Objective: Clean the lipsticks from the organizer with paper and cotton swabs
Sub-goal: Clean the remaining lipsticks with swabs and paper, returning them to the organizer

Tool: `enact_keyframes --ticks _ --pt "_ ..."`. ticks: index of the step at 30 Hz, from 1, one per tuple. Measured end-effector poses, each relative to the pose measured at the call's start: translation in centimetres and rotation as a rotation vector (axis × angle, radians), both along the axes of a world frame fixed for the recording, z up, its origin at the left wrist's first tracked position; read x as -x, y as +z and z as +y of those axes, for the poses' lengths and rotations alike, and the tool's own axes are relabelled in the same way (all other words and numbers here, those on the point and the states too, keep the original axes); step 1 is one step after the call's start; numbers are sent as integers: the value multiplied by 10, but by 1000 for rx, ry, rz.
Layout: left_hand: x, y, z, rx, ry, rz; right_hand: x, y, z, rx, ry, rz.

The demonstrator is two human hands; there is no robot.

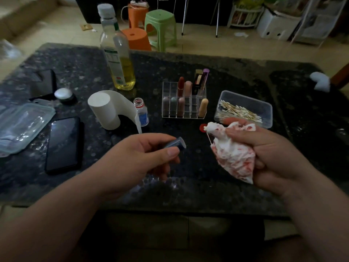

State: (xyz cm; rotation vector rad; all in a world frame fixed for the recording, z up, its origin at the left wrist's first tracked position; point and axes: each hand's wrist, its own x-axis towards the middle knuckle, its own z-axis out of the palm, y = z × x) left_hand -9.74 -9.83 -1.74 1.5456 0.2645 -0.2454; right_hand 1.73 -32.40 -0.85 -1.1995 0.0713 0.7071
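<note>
Both forearms reach in from six o'clock over the dark stone table (198,191). Left hand (139,157): fingers and thumb curled round a small blue lipstick tube (174,144), its end pointing toward three o'clock. Right hand (270,154): fingers closed on a crumpled paper wad (234,159), heavily smeared red. A thin swab stick (208,138) shows at the wad's ten o'clock edge. Clear organizer (184,110) stands at twelve o'clock from the hands, with several lipsticks (181,86) upright in its compartments. Open tray of cotton swabs (245,108) sits at one o'clock, just behind the right hand. Small red disc (203,128) lies just beside the wad. Paper roll (105,110) and uncapped small bottle (141,112) stand at eleven o'clock. Phone (64,144) lies flat at nine o'clock.
</note>
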Motion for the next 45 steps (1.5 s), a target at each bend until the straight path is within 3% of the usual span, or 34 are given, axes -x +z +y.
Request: enact_keyframes --ticks 8,13,18,24,29,35,41,45 --pt "-1 -3 -8 90 -64 -44 21 8 9 35 64 -212" --pt "-2 -5 -8 152 -97 -14 33 9 12 200 85 -584" --pt "-3 -3 -8 269 -103 10 37 10 9 225 121 -883" --pt "-2 -3 -9 278 -137 43 42 7 11 217 274 -927" --pt "0 -6 -15 263 -139 25 38 12 9 336 367 -975" --pt "2 -7 -18 74 -53 -15 35 12 10 381 402 -895" --pt "9 2 -22 -588 -49 -256 34 6 14 164 356 -470" --pt "6 1 -20 -812 -98 -409 36 3 19 132 284 -379"
